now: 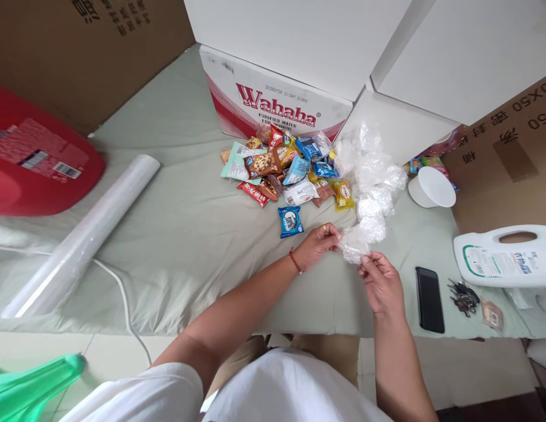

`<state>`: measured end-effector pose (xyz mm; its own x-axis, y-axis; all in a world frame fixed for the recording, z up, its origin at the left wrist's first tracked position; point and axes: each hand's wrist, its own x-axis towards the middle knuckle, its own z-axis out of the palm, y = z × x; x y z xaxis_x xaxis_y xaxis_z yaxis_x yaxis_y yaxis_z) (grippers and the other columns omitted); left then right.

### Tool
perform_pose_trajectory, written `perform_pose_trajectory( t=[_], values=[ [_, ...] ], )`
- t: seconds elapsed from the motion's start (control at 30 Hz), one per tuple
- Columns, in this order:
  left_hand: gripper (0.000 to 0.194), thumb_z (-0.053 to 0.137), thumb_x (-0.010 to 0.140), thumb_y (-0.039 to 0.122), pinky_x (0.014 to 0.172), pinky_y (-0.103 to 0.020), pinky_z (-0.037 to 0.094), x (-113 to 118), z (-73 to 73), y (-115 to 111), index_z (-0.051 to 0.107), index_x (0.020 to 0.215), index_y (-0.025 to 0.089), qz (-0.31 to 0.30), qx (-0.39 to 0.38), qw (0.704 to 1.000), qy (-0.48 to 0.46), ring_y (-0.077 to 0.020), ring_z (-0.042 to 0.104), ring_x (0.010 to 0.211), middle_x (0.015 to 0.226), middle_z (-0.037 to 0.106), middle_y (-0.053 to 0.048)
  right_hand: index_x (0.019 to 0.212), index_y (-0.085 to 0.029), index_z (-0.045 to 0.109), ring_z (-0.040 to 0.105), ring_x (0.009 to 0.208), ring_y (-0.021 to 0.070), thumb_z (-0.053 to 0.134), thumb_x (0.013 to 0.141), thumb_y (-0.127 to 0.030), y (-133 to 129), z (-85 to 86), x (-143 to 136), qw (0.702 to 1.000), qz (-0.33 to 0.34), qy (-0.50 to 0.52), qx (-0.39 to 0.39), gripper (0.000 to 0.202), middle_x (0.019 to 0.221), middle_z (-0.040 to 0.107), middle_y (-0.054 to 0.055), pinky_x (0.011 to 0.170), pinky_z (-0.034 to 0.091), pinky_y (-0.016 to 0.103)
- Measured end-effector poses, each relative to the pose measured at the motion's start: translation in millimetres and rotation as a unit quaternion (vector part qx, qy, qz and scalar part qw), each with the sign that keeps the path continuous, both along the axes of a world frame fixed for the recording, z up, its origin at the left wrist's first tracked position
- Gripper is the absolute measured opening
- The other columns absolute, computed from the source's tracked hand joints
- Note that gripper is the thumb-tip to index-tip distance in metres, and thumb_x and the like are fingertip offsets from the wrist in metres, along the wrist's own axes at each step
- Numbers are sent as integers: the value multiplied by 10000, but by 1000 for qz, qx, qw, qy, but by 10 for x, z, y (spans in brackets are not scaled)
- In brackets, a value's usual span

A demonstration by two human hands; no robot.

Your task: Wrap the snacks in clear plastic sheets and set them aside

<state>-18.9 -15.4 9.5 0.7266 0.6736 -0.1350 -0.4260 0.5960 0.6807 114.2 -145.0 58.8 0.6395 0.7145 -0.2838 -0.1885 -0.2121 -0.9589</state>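
Between my two hands a crumpled clear plastic piece (355,245) is stretched. My left hand (319,246), with a ring and a red wrist cord, pinches its left edge. On its lower right edge my right hand (382,280) is closed. Just behind it lies a heap of crumpled clear plastic (372,176). To the left of that heap is a pile of wrapped snacks (284,167) in red, blue, brown and yellow packets. A blue packet (291,221) lies apart from the pile, nearest my left hand.
A Wahaha box (277,99) stands behind the snacks. At left are a plastic film roll (83,234), a white cable and a red container (39,158). At right are a white bowl (431,187), a detergent bottle (505,257), a phone (430,299) and keys (464,298).
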Motion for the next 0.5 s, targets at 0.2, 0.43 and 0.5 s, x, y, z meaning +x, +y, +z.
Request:
perform_pose_trajectory(
  t=[0.2, 0.43, 0.5],
  values=[
    [539, 949, 628, 476, 763, -281, 533, -41, 18, 69, 529, 802, 188, 3, -105, 994, -28, -126, 639, 815, 908, 656, 6, 839, -223, 677, 539, 698, 124, 927, 650, -447, -170, 182, 235, 998, 10, 53, -15, 385, 821, 626, -5, 624, 445, 253],
    [590, 892, 683, 585, 498, -193, 359, -46, -1, 84, 457, 832, 216, -2, -68, 998, -6, -75, 581, 545, 700, 582, 74, 863, -213, 709, 512, 644, 135, 878, 719, -576, -359, 124, 423, 982, 140, 23, -123, 426, 721, 617, 1, 609, 434, 262],
    [575, 861, 713, 608, 495, -199, 344, -52, 2, 78, 461, 847, 217, -19, -43, 999, -1, -73, 586, 528, 704, 586, 75, 950, -228, 740, 589, 799, 169, 850, 746, -614, -323, 103, 439, 984, 123, -42, -120, 451, 893, 699, 31, 731, 483, 281]
  ],
)
